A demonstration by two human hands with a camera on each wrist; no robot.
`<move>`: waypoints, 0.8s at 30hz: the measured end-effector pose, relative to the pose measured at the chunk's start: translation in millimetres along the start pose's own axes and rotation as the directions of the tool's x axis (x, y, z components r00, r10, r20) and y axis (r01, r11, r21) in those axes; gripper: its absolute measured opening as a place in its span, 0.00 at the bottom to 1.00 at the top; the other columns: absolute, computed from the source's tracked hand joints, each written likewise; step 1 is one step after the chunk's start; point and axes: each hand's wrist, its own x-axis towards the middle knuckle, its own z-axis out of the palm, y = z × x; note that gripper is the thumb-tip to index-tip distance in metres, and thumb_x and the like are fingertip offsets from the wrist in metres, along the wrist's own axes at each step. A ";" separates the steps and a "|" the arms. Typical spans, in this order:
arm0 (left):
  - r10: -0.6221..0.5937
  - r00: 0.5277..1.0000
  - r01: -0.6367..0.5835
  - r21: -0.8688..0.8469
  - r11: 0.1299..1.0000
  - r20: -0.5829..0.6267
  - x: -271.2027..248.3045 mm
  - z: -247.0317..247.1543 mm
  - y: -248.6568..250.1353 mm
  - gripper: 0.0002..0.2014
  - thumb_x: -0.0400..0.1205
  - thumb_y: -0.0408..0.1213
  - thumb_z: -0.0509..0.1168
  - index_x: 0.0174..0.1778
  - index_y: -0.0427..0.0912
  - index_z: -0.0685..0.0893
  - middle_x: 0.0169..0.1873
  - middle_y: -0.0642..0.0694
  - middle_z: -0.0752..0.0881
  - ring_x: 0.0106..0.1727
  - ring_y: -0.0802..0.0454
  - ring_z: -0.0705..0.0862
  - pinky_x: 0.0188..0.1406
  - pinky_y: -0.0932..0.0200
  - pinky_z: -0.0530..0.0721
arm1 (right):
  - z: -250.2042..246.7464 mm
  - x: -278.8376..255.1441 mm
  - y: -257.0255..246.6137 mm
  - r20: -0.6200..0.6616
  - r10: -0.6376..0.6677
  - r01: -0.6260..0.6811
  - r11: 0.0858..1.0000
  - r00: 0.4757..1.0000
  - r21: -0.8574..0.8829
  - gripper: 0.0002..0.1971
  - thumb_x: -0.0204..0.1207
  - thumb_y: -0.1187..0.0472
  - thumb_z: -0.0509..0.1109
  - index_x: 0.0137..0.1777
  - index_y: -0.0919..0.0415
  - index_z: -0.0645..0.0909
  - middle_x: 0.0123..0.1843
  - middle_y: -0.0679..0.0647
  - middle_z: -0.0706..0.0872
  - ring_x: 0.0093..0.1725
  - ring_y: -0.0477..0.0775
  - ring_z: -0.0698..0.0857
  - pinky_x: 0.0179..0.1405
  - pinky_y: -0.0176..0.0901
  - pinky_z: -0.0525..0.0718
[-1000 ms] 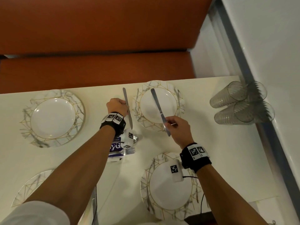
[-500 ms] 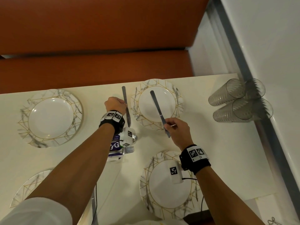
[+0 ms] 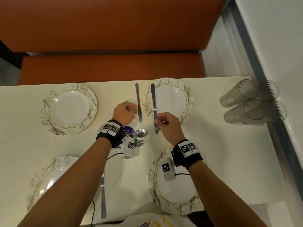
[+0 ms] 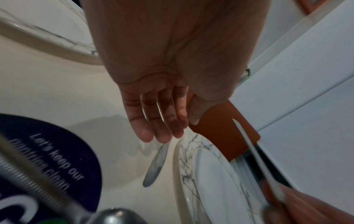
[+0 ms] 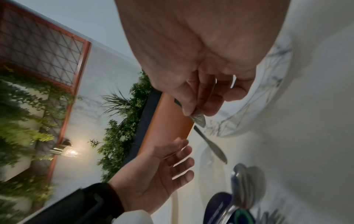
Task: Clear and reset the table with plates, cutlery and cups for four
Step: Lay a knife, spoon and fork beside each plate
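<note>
Four marble-rimmed plates sit on the cream table (image 3: 229, 161). One knife (image 3: 138, 104) lies flat just left of the far right plate (image 3: 170, 99), also seen as the lying knife (image 4: 156, 165) (image 5: 212, 145). My left hand (image 3: 129, 108) hovers beside its handle with straight, relaxed fingers (image 4: 162, 133) and holds nothing. My right hand (image 3: 159, 119) pinches the handle of a second knife (image 3: 153, 102), whose blade points away over that plate's left rim. The pinch shows in the right wrist view (image 5: 195, 109), and the held knife (image 4: 256, 159) crosses the left wrist view.
Three clear ribbed cups (image 3: 252, 102) lie on their sides at the right, by the wall. A purple tub (image 3: 129, 130) with a spoon (image 3: 141, 133) and forks stands mid-table. Another knife (image 3: 103, 194) lies beside the near left plate (image 3: 42, 182). An orange bench (image 3: 111, 68) runs behind.
My left hand has let go of its knife, which now lies left of the far right plate. The right hand has swung its knife from diagonal to nearly parallel with it.
</note>
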 end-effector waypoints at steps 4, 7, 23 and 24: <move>0.044 0.998 -0.033 -0.183 0.982 0.054 -38.5 -9.7 -6.6 0.08 0.88 0.40 0.68 0.56 0.44 0.91 0.46 0.46 0.94 0.39 0.52 0.90 0.39 0.55 0.89 | 36.1 -9.0 -18.2 0.044 -0.032 0.031 0.999 0.999 0.012 0.07 0.75 0.62 0.77 0.51 0.53 0.85 0.43 0.47 0.89 0.47 0.52 0.89 0.51 0.45 0.89; 0.017 1.000 -0.012 -0.328 0.945 0.012 -55.4 -26.0 -21.3 0.10 0.85 0.38 0.73 0.59 0.38 0.90 0.49 0.41 0.93 0.40 0.51 0.91 0.38 0.58 0.89 | 66.5 -19.9 -27.8 0.102 -0.062 0.059 0.998 0.993 0.035 0.07 0.75 0.63 0.78 0.52 0.57 0.87 0.43 0.47 0.89 0.45 0.48 0.88 0.49 0.40 0.87; -0.156 0.960 0.071 -0.336 0.939 -0.232 -26.4 -262.3 -163.4 0.04 0.78 0.30 0.77 0.45 0.42 0.91 0.33 0.42 0.91 0.30 0.44 0.88 0.40 0.45 0.92 | 263.8 -73.3 -75.8 0.290 0.025 -0.014 0.999 0.957 -0.040 0.10 0.82 0.66 0.68 0.50 0.55 0.90 0.42 0.53 0.92 0.39 0.49 0.88 0.42 0.46 0.91; -0.159 0.956 0.078 -0.309 0.948 -0.246 -19.4 -277.5 -172.4 0.04 0.78 0.30 0.77 0.44 0.43 0.91 0.34 0.42 0.92 0.31 0.44 0.89 0.42 0.45 0.93 | 273.9 -74.0 -75.3 0.282 0.026 -0.014 0.999 0.959 -0.043 0.11 0.82 0.67 0.68 0.49 0.53 0.90 0.42 0.54 0.92 0.39 0.49 0.88 0.43 0.48 0.91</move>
